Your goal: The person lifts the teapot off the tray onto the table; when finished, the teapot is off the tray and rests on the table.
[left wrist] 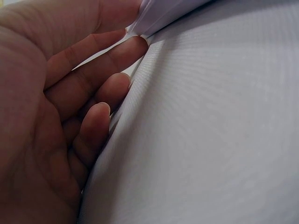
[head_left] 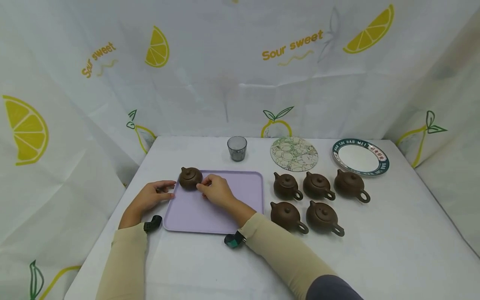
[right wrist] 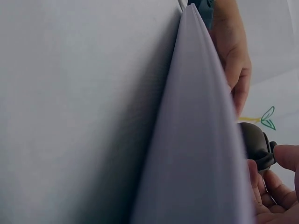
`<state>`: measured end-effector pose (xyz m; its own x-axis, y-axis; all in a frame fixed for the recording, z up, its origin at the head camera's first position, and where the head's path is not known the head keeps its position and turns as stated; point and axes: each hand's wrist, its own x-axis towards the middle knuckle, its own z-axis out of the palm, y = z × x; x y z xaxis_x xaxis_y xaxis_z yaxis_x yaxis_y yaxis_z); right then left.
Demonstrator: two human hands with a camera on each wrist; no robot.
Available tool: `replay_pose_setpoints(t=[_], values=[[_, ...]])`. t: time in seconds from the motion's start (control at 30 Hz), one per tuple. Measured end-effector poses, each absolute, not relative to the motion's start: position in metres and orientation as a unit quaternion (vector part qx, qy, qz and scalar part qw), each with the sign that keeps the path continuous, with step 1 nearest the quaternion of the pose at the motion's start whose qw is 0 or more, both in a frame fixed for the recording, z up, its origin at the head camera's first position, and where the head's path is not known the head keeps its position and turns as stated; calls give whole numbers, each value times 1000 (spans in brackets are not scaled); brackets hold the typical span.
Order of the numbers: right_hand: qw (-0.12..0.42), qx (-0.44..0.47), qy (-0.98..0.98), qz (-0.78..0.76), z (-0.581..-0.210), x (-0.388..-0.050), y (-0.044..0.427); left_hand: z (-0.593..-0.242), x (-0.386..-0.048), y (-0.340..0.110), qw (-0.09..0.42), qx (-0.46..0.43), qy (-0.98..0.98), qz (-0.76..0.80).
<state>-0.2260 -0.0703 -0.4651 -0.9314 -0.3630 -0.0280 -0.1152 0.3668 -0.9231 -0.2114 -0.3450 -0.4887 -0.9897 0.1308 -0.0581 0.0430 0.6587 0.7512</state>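
Observation:
A small brown teapot (head_left: 190, 178) sits in the far left corner of a lilac tray (head_left: 210, 214), its spout pointing away to the left. My right hand (head_left: 217, 191) pinches its handle side between thumb and fingers; in the right wrist view the teapot (right wrist: 254, 140) shows beyond the tray's raised rim. At the tray's left edge is my left hand (head_left: 150, 196), thumb and fingers loosely bent. The left wrist view has its thumb touching the tray's rim (left wrist: 159, 14), while the other fingers rest by the white cloth.
Right of the tray stand several more brown teapots (head_left: 286, 186) in two rows, handles toward the near right. Behind them lie a round patterned mat (head_left: 294, 154) and a white plate with a dark green rim (head_left: 339, 160). A grey transparent cup (head_left: 237, 148) stands behind the tray.

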Motion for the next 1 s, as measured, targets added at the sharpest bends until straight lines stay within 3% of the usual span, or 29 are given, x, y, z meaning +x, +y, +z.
replay_pose_setpoints(t=[0.5, 1.0], values=[[133, -105, 783, -599, -468, -231, -83, -489, -209, -344, 49, 60, 909, 410], [108, -85, 789, -599, -464, -228, -73, -488, -210, -346, 45, 64, 911, 404]])
